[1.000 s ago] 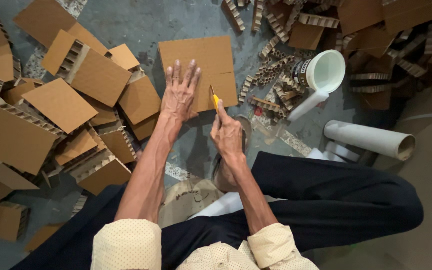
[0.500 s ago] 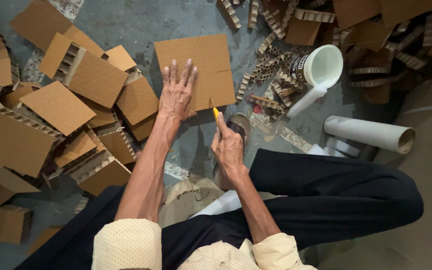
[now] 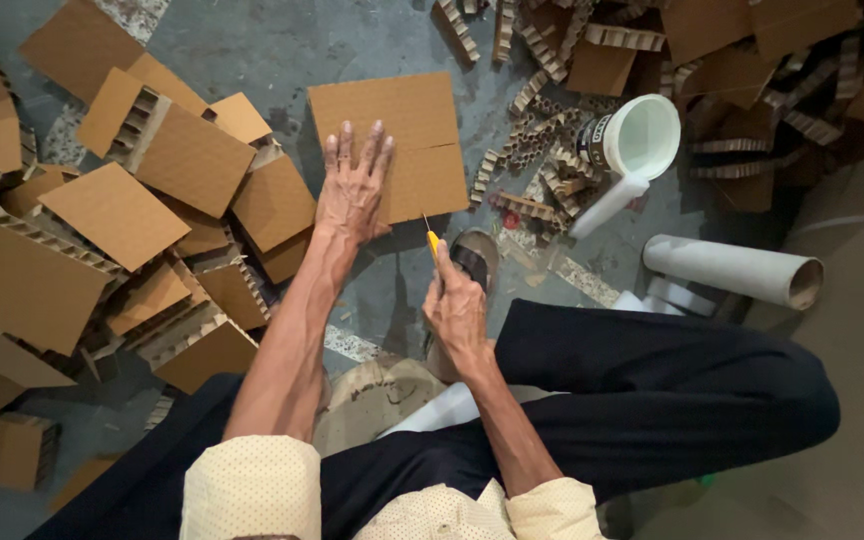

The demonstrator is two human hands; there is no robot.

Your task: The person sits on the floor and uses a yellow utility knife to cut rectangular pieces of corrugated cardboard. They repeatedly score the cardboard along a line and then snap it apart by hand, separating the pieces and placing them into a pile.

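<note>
The left hand (image 3: 354, 185) lies flat, fingers spread, on the left edge of a square cardboard sheet (image 3: 407, 140) that rests on the grey concrete floor (image 3: 282, 50). Its palm presses the sheet's lower left corner, and the fingertips point away from the person.

The right hand (image 3: 455, 305) is closed around a yellow utility knife (image 3: 432, 240). The thin blade points up toward the sheet's lower edge, just below it and a little apart from the cardboard. The knife sits just right of the left wrist.

Directly beside the right hand, a sandalled foot (image 3: 472, 262) rests on the floor, and the person's dark trouser leg (image 3: 672, 390) stretches off to the right.

To the left lies a heap of 1-sided honeycomb cardboard blocks (image 3: 112, 215), overlapping each other at many angles. Above and right of the sheet lie scattered honeycomb strips (image 3: 527, 150). Near them a white plastic bucket (image 3: 642, 135) lies tipped on its side, its open mouth facing the camera. Below it, a white cardboard tube (image 3: 732, 268) lies on the floor, well apart from both hands.
</note>
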